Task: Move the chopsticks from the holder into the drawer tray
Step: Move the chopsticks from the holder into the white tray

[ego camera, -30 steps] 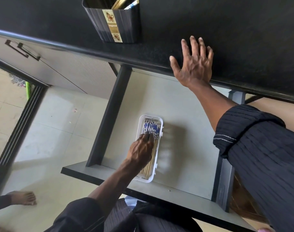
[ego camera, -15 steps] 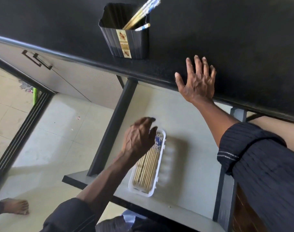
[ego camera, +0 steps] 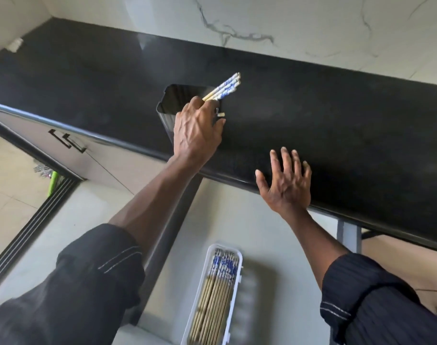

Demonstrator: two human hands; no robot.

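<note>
A black countertop (ego camera: pixel 336 108) is looking like polished stone, finely speckled and softly reflecting light. Behind it, a white wall (ego camera: pixel 287 18) is gleaming glossy, with grey marble-like veins. The holder (ego camera: pixel 168 125) is showing black ribbed plastic (shiny on the inside). The chopsticks (ego camera: pixel 227 87) are showing pale bare wood with blue-and-white patterned tops. The tray (ego camera: pixel 238 270) is appearing as smooth white plastic on a matt, pale drawer floor (ego camera: pixel 274 232). Dark ribbed cloth sleeves (ego camera: pixel 374 295) are carrying pale stitching.

Black countertop (ego camera: pixel 336 108) bears the holder (ego camera: pixel 172 100); the drawer (ego camera: pixel 274 232) bears the tray (ego camera: pixel 224 246).
</note>
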